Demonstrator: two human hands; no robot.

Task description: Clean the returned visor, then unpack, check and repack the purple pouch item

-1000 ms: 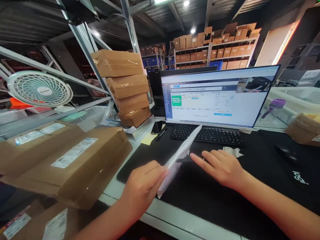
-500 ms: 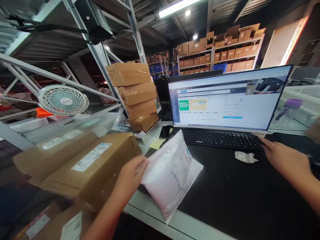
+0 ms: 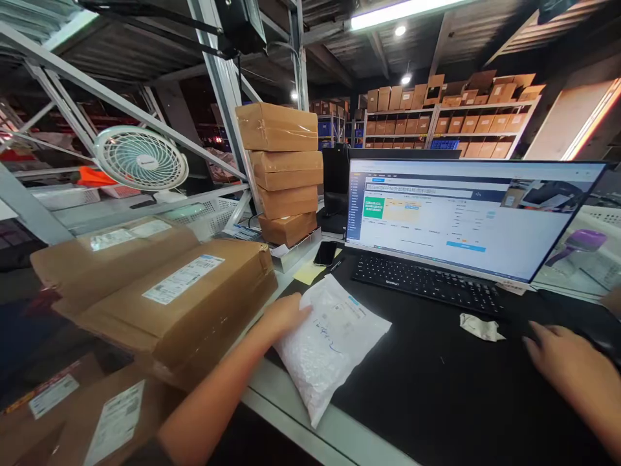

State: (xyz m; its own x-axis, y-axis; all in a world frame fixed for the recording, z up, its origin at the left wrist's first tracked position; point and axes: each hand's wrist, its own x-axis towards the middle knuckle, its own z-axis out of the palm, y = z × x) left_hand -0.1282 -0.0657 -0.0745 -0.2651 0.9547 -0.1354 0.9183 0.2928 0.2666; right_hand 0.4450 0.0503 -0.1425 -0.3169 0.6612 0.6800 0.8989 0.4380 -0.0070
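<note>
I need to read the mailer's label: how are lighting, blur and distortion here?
Head view: the ceiling strip light blows out, the shelf uprights bow from wide-angle distortion, and the white mailer under the left hand is sharp but its label is too small to read.

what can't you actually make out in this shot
- Head view: print and handwriting on the white padded mailer under the left hand, too small.
- Text on the monitor, too small and blurred.
- Right hand: what its fingertips meet, dark against the black mat.
- Box labels, unreadable.
</note>
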